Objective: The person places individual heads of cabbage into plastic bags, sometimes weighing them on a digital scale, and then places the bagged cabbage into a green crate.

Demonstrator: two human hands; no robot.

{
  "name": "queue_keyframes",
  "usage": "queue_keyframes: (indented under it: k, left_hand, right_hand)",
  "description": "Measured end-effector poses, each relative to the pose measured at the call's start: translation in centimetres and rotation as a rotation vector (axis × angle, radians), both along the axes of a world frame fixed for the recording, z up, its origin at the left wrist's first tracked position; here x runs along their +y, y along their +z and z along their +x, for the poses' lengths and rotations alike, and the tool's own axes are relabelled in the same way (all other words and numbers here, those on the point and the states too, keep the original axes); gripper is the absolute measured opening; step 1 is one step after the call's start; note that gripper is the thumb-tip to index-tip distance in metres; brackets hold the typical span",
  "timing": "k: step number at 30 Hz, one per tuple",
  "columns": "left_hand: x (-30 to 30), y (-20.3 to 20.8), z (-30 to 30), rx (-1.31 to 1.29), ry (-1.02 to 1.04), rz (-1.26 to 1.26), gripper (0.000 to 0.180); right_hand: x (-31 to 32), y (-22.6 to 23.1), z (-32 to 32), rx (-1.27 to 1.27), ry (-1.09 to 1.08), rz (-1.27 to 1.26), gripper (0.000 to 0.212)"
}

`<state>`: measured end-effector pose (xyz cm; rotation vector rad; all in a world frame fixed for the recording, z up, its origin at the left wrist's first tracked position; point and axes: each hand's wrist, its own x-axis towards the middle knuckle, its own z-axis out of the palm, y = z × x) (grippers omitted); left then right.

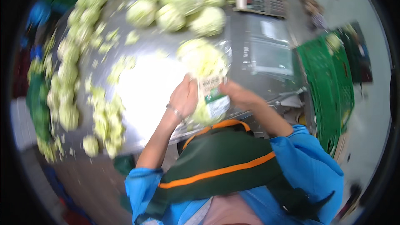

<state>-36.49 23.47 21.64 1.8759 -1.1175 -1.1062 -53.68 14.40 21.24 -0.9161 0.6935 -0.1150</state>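
Observation:
Between my hands, at the near edge of the metal table (166, 41), is a clear plastic bag (213, 87) with a beige, green and white print. A pale green lettuce or cabbage head (199, 60) shows at the bag's far end, and more pale green shows through the film nearer to me. My left hand (185, 96) has its fingers closed on the bag's left edge. On the opposite edge, my right hand (239, 93) pinches the film, its fingers slightly blurred. A bracelet is on my left wrist.
Several pale green heads (171, 16) are piled at the back, and others (66, 75) line the left edge. Loose leaves (106, 116) lie between. At the right are a scale (262, 4), a stack of clear bags (271, 48) and a green crate (325, 87).

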Motion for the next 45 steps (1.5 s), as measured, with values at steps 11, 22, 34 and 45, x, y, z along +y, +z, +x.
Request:
queue_keyframes:
  k: [11, 22, 34, 45]
  left_hand:
    - [-14.2, 9.4, -19.6, -0.469, -0.528, -0.733, 0.063]
    - [-27.1, -16.0, -20.4, -0.498, -0.661, -0.452, 0.036]
    - [-30.3, -12.2, -20.1, 0.421, 0.32, -0.266, 0.016]
    - [2.9, 0.8, -5.6, -1.034, 0.384, -0.508, 0.004]
  right_hand:
    - [-9.0, 6.7, -19.0, -0.201, -0.901, -0.453, 0.062]
    - [-38.1, 9.3, -54.0, 0.284, -1.06, -0.911, 0.05]
    - [-51.5, -9.0, -63.4, 0.998, -0.279, -0.97, 0.064]
    - [-44.2, 5.8, -25.9, 0.375, -0.521, -1.501, 0.026]
